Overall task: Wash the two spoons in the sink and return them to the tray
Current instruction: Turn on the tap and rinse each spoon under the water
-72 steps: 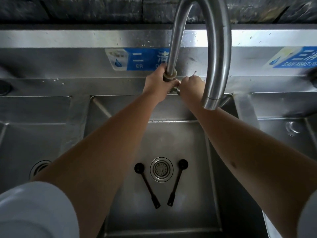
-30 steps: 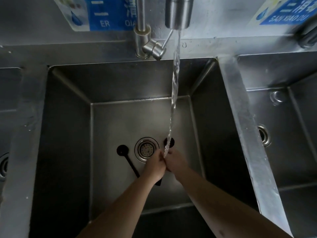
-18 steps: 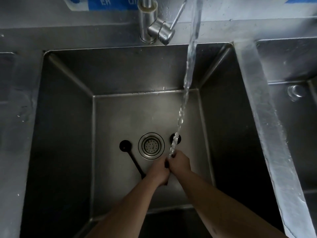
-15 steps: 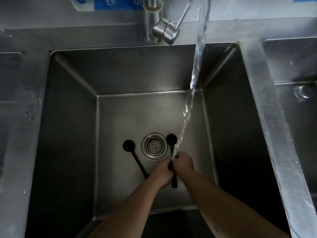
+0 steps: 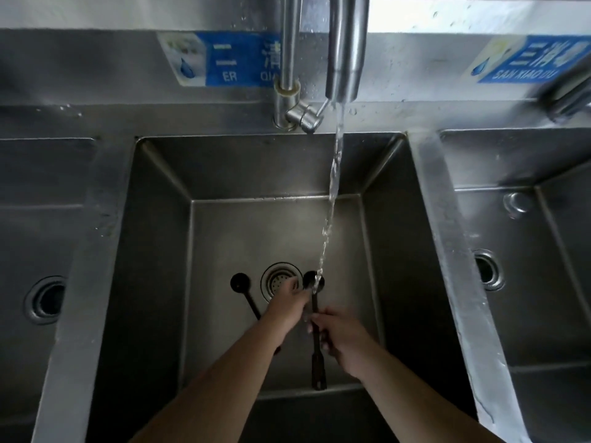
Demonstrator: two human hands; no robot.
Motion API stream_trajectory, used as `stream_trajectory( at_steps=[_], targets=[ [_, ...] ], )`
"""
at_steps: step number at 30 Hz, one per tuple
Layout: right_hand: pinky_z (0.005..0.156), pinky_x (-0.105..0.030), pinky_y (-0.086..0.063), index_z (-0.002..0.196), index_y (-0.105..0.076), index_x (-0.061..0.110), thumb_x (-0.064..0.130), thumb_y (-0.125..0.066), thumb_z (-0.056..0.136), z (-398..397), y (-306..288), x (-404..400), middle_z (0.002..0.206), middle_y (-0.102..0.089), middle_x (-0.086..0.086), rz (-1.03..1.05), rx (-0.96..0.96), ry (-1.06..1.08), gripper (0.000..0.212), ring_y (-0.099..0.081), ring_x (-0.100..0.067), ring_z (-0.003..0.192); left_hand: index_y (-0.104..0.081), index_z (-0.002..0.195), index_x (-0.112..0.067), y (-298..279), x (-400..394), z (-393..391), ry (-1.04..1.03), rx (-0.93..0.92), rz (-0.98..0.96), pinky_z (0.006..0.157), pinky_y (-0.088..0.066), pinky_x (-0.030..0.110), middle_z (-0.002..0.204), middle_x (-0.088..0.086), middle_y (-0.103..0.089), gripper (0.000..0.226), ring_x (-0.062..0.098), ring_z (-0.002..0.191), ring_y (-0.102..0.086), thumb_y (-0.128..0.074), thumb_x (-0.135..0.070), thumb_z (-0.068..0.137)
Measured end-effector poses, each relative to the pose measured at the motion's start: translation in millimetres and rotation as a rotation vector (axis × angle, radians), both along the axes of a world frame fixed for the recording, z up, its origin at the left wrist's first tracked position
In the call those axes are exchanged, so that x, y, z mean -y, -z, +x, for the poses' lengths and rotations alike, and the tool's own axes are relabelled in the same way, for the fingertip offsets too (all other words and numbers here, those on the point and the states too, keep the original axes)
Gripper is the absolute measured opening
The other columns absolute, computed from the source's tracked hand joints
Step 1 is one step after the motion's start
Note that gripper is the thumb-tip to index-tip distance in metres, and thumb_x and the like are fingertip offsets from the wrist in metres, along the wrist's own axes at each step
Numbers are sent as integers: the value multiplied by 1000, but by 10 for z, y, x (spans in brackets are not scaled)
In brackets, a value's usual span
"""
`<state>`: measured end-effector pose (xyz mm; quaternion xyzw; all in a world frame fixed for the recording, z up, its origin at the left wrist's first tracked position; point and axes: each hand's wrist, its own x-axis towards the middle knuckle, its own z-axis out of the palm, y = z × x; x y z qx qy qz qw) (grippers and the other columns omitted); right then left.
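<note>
Now spoon (image 5: 315, 310) between both hands

A shiny metal tap (image 5: 343, 49) hung over the middle, and a thin stream of water (image 5: 332, 187) ran down from it. A small tap handle (image 5: 303, 115) stuck out near its base. On the back wall were two blue stickers, one (image 5: 220, 59) behind the tap and one (image 5: 527, 59) to the right. A side basin on the left had a round drain (image 5: 46, 298). Another basin on the right had its own drain (image 5: 487, 270).
</note>
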<state>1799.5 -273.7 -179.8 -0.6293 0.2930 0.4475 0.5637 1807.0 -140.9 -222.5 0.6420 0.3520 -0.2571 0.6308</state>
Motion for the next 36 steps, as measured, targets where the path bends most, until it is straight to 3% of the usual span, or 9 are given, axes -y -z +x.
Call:
stream_trajectory(
  at_steps=[5, 10, 15, 17, 19, 22, 25, 28, 36],
  targets=[
    [49, -26, -39, 92, -73, 8, 14, -61, 93, 36, -420, 3, 60, -66, -2, 16, 59, 104, 13, -54, -11, 48, -65, 99, -16, -403, 93, 180, -192, 69, -307, 51, -49, 29, 78, 12, -68, 16, 27, 69, -64, -53, -7, 92],
    [43, -23, -44, 95, -72, 8, 17, -59, 95, -33, -815, 64, 63, -64, -3, 50, 20, 167, 16, -55, -12, 49, -65, 87, -14, -745, 172, 255, -181, 66, -274, 64, -51, 33, 78, 12, -65, 18, 23, 69, -63, -54, 0, 91],
    [39, -24, -35, 90, -67, 5, 13, -59, 94, -141, -1136, 117, 57, -59, -4, 73, 2, 130, 12, -49, -14, 43, -66, 88, -10, -971, 115, 166, -97, 56, -190, 52, -48, 23, 78, 11, -65, 13, 17, 64, -63, -63, 2, 85],
    [38, -24, -34, 92, -67, 3, 9, -56, 95, -196, -1243, 105, 58, -60, -7, 110, -2, 176, 13, -49, -15, 43, -68, 83, -9, -1057, 75, 135, -92, 67, -127, 59, -54, 29, 80, 16, -68, 9, 24, 68, -68, -66, -1, 84],
    [39, -24, -35, 99, -67, 0, 7, -52, 96, -236, -1337, 87, 61, -64, -9, 160, -11, 224, 16, -51, -16, 44, -68, 84, -8, -1147, 47, 145, -112, 64, -31, 70, -55, 38, 87, 21, -70, 2, 32, 78, -69, -69, -7, 84],
    [37, -24, -37, 108, -66, 0, 9, -49, 99, -258, -1448, 59, 64, -65, -12, 213, -10, 260, 21, -50, -16, 44, -66, 90, -2, -1272, 9, 192, -128, 67, 35, 54, -43, 28, 82, 22, -63, 7, 25, 61, -59, -67, -8, 86],
    [36, -23, -38, 109, -65, 0, 9, -47, 100, -219, -1519, 57, 62, -61, -11, 222, -11, 307, 22, -48, -16, 42, -64, 110, 0, -1400, 18, 218, -183, 39, -190, 43, -39, 21, 90, 22, -59, 22, 18, 57, -54, -51, 1, 92],
    [36, -23, -40, 107, -64, 0, 11, -47, 100, -171, -1554, 99, 61, -61, -10, 280, -42, 349, 21, -48, -15, 42, -58, 117, -4, -1490, 62, 236, -344, 55, -432, 61, -49, 27, 101, 20, -58, 35, 22, 73, -59, -38, 10, 92],
    [35, -22, -44, 102, -68, -1, 8, -49, 98, -80, -1612, 234, 63, -62, -10, 357, -33, 338, 22, -51, -13, 39, -62, 110, -17, -1555, 211, 77, -558, 207, -488, 74, -55, 31, 109, 15, -66, 29, 26, 94, -65, -53, 5, 94]
  ],
)
